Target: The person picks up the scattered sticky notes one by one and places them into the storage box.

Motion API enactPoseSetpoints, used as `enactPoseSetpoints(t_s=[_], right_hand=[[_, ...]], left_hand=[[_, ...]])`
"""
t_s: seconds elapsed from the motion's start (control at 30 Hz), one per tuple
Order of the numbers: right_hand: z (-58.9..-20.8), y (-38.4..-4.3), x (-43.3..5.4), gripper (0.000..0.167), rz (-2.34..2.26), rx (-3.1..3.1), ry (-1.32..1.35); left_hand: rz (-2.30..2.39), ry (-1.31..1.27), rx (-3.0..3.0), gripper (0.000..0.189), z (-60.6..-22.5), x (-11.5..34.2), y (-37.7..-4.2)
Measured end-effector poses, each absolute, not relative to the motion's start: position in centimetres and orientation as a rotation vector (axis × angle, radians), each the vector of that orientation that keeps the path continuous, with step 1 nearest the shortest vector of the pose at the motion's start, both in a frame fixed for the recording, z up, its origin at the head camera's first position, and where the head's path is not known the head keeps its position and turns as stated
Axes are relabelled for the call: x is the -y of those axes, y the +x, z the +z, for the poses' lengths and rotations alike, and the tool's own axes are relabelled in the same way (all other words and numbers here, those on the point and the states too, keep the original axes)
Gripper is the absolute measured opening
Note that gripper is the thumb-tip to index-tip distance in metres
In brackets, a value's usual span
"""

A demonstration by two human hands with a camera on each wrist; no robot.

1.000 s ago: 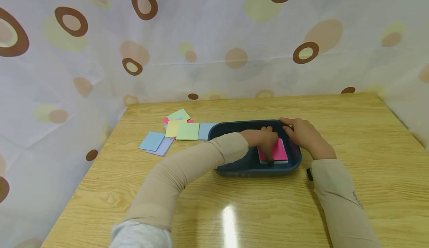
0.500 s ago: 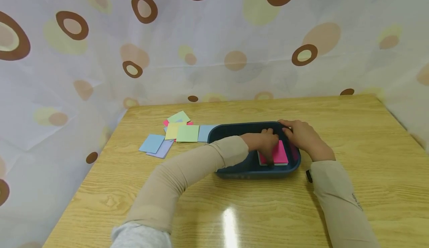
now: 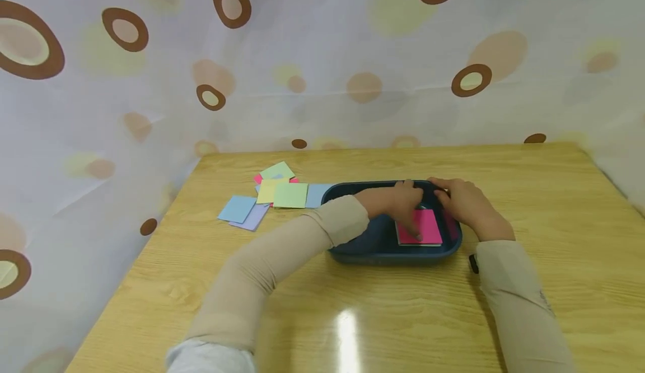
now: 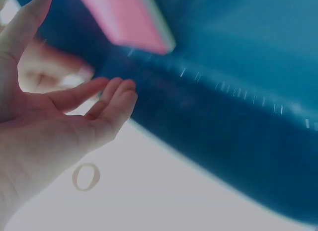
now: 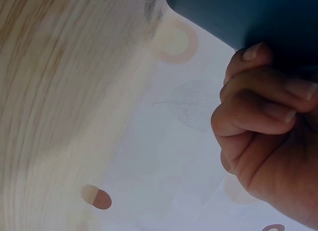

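A dark blue plastic tray (image 3: pixel 393 259) stands on the table, with a stack of square paper notes (image 3: pixel 429 226), pink on top, lying at its right end. Over the stack's left side is my left hand (image 3: pixel 395 199), its thumb tip overlapping the pink note in the head view. The left wrist view shows this hand (image 4: pixel 64 107) with thumb and fingers spread apart and nothing between them, the stack (image 4: pixel 131 25) beyond. At the tray's back right corner my right hand (image 3: pixel 468 204) holds the rim, its fingers (image 5: pixel 258 112) curled there in the right wrist view.
Left of the tray lie loose notes: light green (image 3: pixel 290 195), yellow (image 3: pixel 269 191), blue (image 3: pixel 237 209) and lilac (image 3: pixel 251 218), partly overlapping. One blue note (image 3: pixel 317 194) reaches the tray's left end. A patterned curtain (image 3: pixel 322 104) hangs behind the wooden table (image 3: pixel 403 311).
My left hand has come up off the stack; its thumb has left the stack's front edge and its fingers are nearer the tray's back rim. My right hand stays at the corner.
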State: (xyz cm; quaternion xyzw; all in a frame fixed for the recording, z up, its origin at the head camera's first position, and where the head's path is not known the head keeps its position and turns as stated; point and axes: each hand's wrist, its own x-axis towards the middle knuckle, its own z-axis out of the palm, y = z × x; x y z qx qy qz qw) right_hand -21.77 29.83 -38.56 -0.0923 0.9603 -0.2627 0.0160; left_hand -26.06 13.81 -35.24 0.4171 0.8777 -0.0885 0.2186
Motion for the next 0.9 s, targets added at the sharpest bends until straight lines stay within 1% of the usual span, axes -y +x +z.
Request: enactPoseSetpoints(t_s=[0.13, 0.23, 0.43, 0.57, 0.7, 0.8, 0.9], right_hand=[[-38.5, -22.0, -29.9, 0.044, -0.799, -3.000, -0.292], [-38.6, -22.0, -29.8, 0.045, -0.795, -2.991, -0.294], [-38.9, -21.9, -29.6, 0.045, -0.802, -2.974, -0.322], [-39.2, -21.8, -29.7, 0.045, -0.801, -2.975, -0.324], [-39.4, -21.9, -29.6, 0.044, -0.789, -2.987, -0.335], [-39.4, -21.9, -29.5, 0.044, -0.775, -2.993, -0.350], [-39.2, -22.1, -29.4, 0.044, -0.769, -3.000, -0.372]], left_hand=[[0.004, 1.187, -2.452, 0.082, -32.7, -10.7, -26.6], [0.183, 1.193, -2.474, 0.078, -31.3, -7.4, -27.0], [0.497, 1.017, -2.562, 0.066, -29.9, 0.5, -28.5], [0.540, 0.911, -2.633, 0.058, -31.2, 5.3, -30.2], [0.430, 0.811, -2.676, 0.055, -34.0, 9.1, -31.9], [0.378, 0.732, -2.650, 0.062, -35.9, 10.8, -32.6], [0.362, 0.708, -2.615, 0.071, -36.9, 11.6, -33.3]])
